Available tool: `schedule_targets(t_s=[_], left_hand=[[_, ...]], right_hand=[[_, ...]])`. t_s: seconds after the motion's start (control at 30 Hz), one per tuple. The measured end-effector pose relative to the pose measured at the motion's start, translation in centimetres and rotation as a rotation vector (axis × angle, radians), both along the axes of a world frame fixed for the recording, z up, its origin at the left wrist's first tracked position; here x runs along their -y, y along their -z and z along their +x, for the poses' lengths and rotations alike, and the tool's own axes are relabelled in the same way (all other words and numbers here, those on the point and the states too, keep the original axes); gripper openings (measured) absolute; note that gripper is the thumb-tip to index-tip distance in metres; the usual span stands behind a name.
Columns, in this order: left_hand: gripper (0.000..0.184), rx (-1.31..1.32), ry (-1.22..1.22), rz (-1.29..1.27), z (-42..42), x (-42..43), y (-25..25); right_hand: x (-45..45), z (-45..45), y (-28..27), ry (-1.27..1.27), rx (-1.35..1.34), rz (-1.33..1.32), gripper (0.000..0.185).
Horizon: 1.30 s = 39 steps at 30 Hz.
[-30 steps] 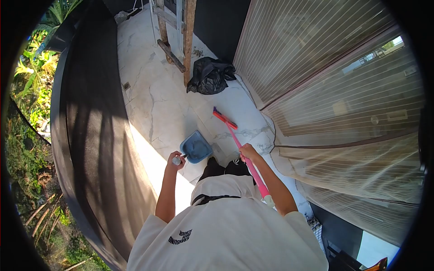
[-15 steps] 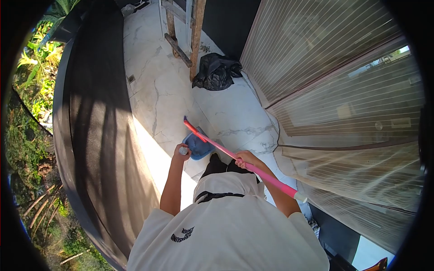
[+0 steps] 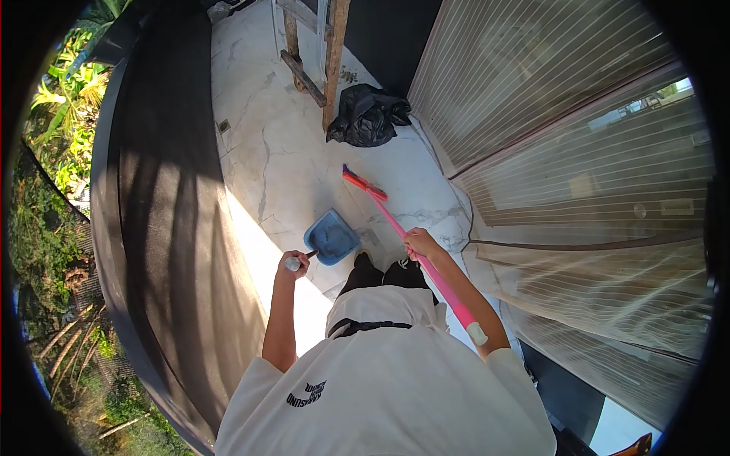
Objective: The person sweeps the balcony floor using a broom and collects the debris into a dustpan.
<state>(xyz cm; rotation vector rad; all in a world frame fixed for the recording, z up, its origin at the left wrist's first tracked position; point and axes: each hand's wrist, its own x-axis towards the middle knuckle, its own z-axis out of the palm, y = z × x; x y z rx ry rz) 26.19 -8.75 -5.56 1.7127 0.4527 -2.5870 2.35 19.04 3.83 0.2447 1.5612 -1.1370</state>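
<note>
My left hand (image 3: 297, 264) is closed around the handle of a blue dustpan (image 3: 331, 237), whose pan is at the floor just ahead of my feet. Dark smudges or dirt show inside the pan. In my right hand (image 3: 423, 245) is a broom (image 3: 450, 299) with a pink handle, my fingers wrapped round its shaft. The broom's red head (image 3: 365, 183) with dark bristles is at the floor, beyond the dustpan and to its right, apart from it. The white end of the handle lies by my right forearm.
A black plastic bag (image 3: 368, 115) sits on the marble-look tiles (image 3: 251, 163), beside a wooden frame or ladder (image 3: 333, 68). Along the left runs a dark low wall (image 3: 163, 152) with plants beyond. Striped sheer curtains (image 3: 563, 175) line the right side.
The broom head has moved from over the dustpan forward and right, away from it. My left hand has shifted slightly left and down, and the pan's inside is now uncovered.
</note>
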Motion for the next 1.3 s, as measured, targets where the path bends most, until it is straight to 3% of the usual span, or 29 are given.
schedule_targets(t_s=[0.13,0.37,0.43,0.5,0.6,0.67,0.77,1.0,1.1,1.2,1.3], left_hand=[[0.011,-0.058,-0.008,-0.034,0.3,-0.9,0.7],[0.008,-0.009,-0.071,-0.060,-1.1,-1.1,4.9],[0.015,-0.017,-0.034,-0.250,-1.6,-1.2,5.6],[0.021,-0.002,0.013,-0.200,-1.9,-1.1,5.5],[0.022,0.011,-0.017,-0.409,-1.7,-1.3,3.4],[0.014,-0.111,-0.013,-0.197,-0.6,-0.5,3.8],[0.006,0.027,-0.097,-0.009,0.7,-0.5,1.9],[0.007,-0.009,-0.245,-0.127,4.0,-2.5,-1.5],[0.007,0.010,-0.285,-0.152,4.4,-3.2,-1.2],[0.009,0.023,-0.327,-0.184,5.0,-3.6,0.7],[0.024,0.029,-0.347,-0.206,5.7,-3.0,5.0]], right_hand=[[1.1,1.2,1.1,-0.043,-0.056,0.081,0.012],[1.1,4.8,2.1,-0.071,0.087,0.002,0.009],[0.7,4.0,1.1,0.035,0.431,-0.054,0.008],[-0.2,2.7,-0.3,0.028,0.425,-0.050,0.008],[-0.7,2.0,-3.5,0.006,0.385,-0.074,0.008],[-0.7,1.6,-4.7,-0.037,0.316,-0.126,0.009],[0.4,1.0,-4.7,-0.096,0.150,-0.080,0.012],[6.6,-0.1,0.0,-0.287,-0.126,-0.005,0.014],[8.7,1.4,1.3,-0.386,-0.242,0.096,0.012],[9.0,3.9,3.5,-0.461,-0.154,0.094,0.014],[8.8,6.5,0.5,-0.498,-0.004,0.093,0.014]])
